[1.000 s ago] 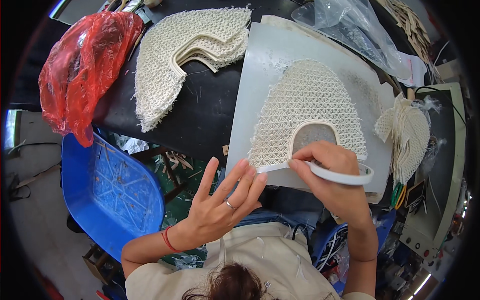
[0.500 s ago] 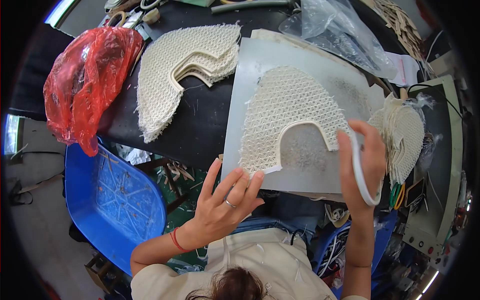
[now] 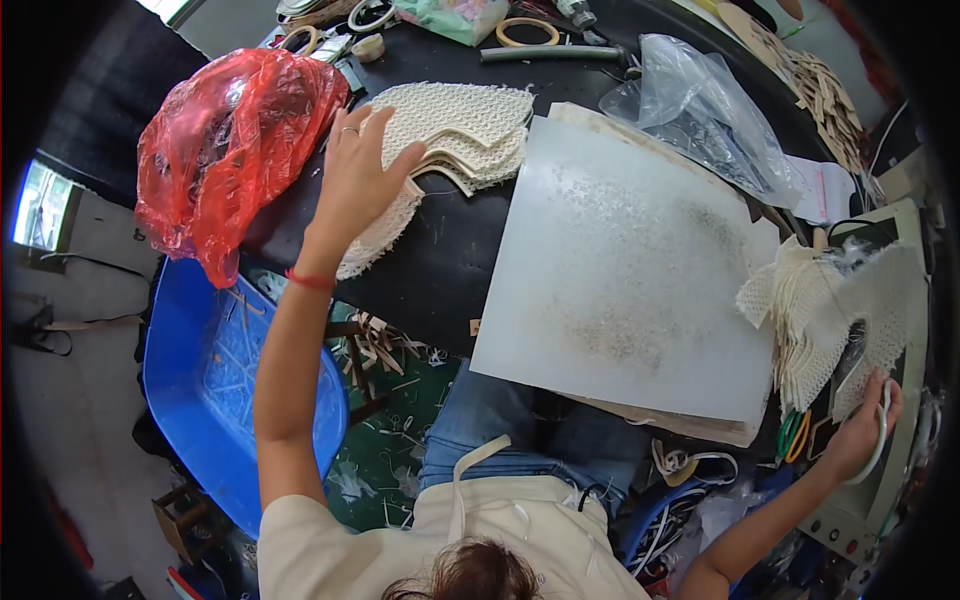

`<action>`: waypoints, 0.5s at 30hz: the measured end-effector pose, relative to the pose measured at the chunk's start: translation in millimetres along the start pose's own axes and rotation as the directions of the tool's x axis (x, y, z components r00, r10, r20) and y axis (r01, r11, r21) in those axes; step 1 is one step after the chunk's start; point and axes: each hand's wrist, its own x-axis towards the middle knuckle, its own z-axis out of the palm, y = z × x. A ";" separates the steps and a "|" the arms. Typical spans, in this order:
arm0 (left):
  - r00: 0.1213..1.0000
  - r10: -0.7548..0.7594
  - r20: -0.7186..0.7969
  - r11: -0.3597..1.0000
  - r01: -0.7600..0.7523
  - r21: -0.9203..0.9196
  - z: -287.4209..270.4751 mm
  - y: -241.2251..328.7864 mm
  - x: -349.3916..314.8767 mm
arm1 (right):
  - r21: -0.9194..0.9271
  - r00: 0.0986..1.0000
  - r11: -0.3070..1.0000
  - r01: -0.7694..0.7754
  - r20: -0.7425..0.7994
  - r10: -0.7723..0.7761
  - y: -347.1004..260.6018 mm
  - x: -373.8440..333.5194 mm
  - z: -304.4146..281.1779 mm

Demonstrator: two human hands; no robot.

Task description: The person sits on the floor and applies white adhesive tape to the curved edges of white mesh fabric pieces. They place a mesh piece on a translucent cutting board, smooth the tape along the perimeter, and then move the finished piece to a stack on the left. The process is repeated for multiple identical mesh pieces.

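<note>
The left hand (image 3: 358, 178) reaches far forward, fingers spread flat on the stack of cream mesh pieces (image 3: 455, 135). The right hand (image 3: 868, 425), stretched out sideways, seems closed around a white strip (image 3: 882, 440) beside another mesh pile (image 3: 820, 320).

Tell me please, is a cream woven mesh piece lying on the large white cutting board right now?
No, the large white cutting board is bare, showing only grey stains, while the cream mesh pieces sit in stacks beside it.
</note>
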 end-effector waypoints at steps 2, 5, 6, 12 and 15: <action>0.986 -0.127 0.108 0.991 0.131 -0.030 3.0 -12.3 -0.9 | -0.082 0.993 0.997 0.015 0.114 -0.005 74.4 30.2 -13.9; 0.960 -0.179 0.214 0.980 0.194 -0.053 -6.6 -15.9 1.4 | -0.276 0.966 0.961 0.012 0.252 0.060 132.5 15.7 -6.0; 0.955 -0.178 0.238 0.979 0.197 -0.059 -12.1 -13.6 2.6 | -0.326 0.980 0.945 0.031 0.194 0.034 132.3 13.4 -5.8; 0.931 -0.152 0.333 0.968 0.072 0.241 -29.7 -5.2 21.4 | -0.333 0.993 0.937 0.106 0.092 -0.080 59.0 -25.4 20.3; 0.957 -0.165 0.240 0.981 0.134 0.142 -35.8 -9.9 22.3 | -0.342 0.997 0.937 0.072 0.028 -0.066 31.8 -33.0 23.8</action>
